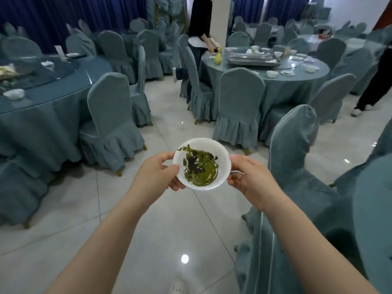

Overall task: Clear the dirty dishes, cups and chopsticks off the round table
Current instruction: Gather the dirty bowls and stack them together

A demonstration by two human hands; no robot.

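**Cup held over the floor**

Both hands hold a white cup (201,164) of wet tea leaves above the tiled floor (165,219) — left hand (161,175) pinching the rim, right hand (248,177) curled around the handle. Dirty dishes sit on the round bench (275,81) beyond.

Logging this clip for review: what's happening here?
A person holds a white cup in both hands above the floor, between tables. The left hand grips its left rim; the right hand pinches the handle side. Wet tea leaves sit inside. Ahead, a round table carries dirty dishes and a metal tray, where another person is also working.
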